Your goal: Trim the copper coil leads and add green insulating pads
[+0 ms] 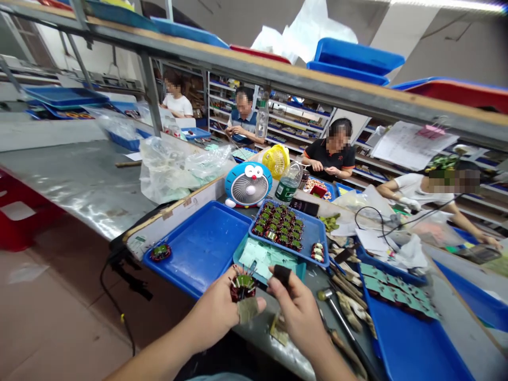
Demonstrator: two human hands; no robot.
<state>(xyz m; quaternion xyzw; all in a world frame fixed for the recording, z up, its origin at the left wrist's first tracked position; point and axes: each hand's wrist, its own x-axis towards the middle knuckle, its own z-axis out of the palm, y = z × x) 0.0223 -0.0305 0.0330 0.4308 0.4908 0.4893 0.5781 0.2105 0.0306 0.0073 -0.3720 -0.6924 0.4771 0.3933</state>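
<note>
My left hand, with cloth tape round its thumb, is closed round a toroidal coil. Dark red windings, a green centre and upright wire leads show on this coil. Just to the right, my right hand has its thumb and index fingertips close together; black tape wraps one finger. Whatever it may pinch is too small to make out. Beyond my hands, a blue tray bears several similar coils. One more coil sits at the left corner of a larger blue tray.
A teal tray with pale green cards lies beneath the coil tray. On the right are a hammer, gloves and a blue tray with green-topped parts. A fan and bottle stand behind. Several people sit opposite, below an overhead shelf.
</note>
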